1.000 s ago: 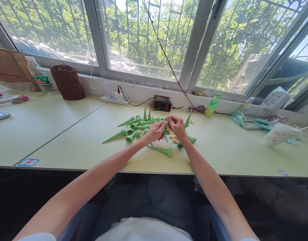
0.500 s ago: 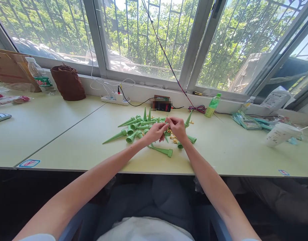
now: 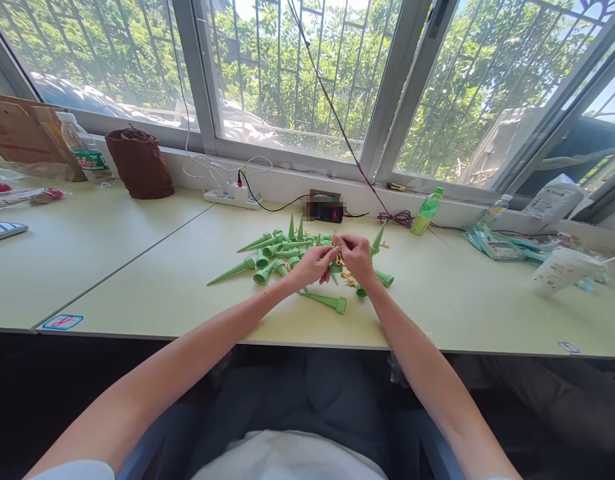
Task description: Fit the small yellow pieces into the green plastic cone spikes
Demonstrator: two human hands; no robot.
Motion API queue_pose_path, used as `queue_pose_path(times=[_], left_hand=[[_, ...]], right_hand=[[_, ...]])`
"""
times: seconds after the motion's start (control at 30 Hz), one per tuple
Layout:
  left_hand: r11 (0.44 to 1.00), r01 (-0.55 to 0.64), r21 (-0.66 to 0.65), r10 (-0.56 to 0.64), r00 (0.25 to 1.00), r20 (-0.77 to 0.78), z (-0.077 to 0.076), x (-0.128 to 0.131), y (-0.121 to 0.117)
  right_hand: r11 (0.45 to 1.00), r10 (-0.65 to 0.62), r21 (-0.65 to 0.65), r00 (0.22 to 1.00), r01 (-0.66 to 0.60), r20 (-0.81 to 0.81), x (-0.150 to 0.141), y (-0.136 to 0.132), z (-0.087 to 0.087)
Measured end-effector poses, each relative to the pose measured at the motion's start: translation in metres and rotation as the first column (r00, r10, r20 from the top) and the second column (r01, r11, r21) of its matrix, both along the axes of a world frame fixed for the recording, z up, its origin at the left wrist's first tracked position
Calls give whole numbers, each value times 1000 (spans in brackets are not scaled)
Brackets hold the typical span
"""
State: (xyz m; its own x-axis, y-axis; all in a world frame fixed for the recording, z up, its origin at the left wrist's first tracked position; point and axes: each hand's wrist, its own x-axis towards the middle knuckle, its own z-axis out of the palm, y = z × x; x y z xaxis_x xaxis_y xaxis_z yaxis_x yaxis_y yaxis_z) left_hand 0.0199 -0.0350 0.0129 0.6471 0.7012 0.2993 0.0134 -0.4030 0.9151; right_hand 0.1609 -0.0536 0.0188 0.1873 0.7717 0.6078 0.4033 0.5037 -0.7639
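Note:
My left hand (image 3: 313,265) and my right hand (image 3: 356,257) meet over a pile of green plastic watering spikes (image 3: 272,250). Both have their fingers pinched together, the fingertips almost touching. Just under the fingers shows a green spike (image 3: 336,270), its tip down, with a small yellow valve piece (image 3: 339,262) by it. The left hand appears closed on this spike; what the right fingertips pinch is hidden. In front of the hands lies another spike (image 3: 327,302). Loose yellow valves (image 3: 348,280) lie under my right hand.
A phone-like device (image 3: 325,208) stands behind the pile. At the back are a power strip (image 3: 232,199), a brown bag (image 3: 139,163), a water bottle (image 3: 87,150) and a green bottle (image 3: 427,211). A white cup (image 3: 565,272) and plastic packets (image 3: 492,241) lie right.
The view has shifted slightly, moving everything a little in the picture. Both hands stay pinched together at the same spot over the pile.

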Motion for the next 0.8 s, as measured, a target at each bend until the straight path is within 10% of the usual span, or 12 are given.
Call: queue_pose_path(times=[0.8], left_hand=[[1000, 1, 16, 0, 1000, -19, 11, -1, -10]], right_hand=[[992, -123, 21, 992, 123, -10, 0, 0, 4]])
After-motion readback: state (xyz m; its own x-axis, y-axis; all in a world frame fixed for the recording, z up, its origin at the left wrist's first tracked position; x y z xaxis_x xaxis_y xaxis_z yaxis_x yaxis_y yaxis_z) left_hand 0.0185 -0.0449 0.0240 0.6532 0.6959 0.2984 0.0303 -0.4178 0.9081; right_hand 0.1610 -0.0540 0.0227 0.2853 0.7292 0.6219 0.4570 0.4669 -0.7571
